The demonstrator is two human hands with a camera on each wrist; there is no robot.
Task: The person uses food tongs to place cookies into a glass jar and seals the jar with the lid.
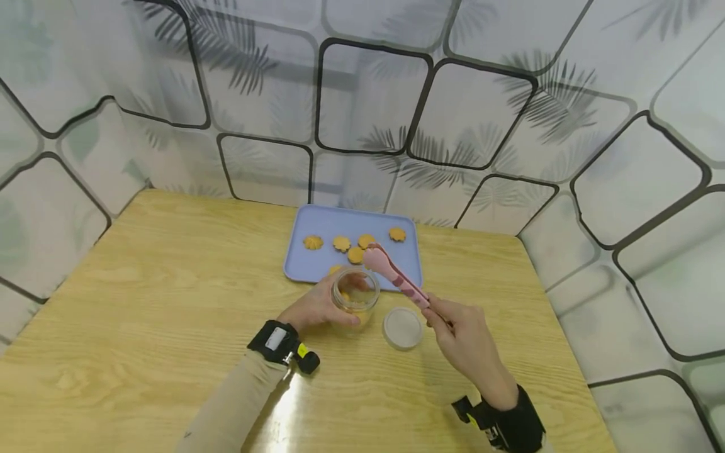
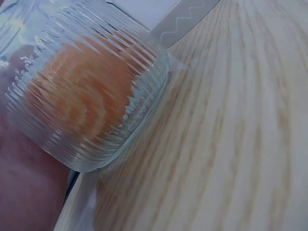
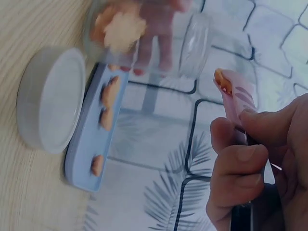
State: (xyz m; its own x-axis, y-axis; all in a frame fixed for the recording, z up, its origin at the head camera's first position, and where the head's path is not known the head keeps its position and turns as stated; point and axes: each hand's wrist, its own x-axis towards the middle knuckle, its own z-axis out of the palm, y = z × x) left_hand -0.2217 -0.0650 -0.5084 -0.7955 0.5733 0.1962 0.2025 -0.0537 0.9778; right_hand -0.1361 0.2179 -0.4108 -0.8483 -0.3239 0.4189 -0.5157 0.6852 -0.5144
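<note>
My left hand is curled round a clear ribbed glass jar, which stands on the table with its mouth up and cookies inside. My right hand grips pink tongs, raised with their tip near the jar's rim on its right side. In the right wrist view a cookie is held between the tips of the tongs. A round white lid lies on the table, right of the jar.
Behind the jar, a blue tray bears several flower-shaped cookies; the jar overlaps its front edge in the head view. A patterned curtain hangs along the back and sides of the wooden table.
</note>
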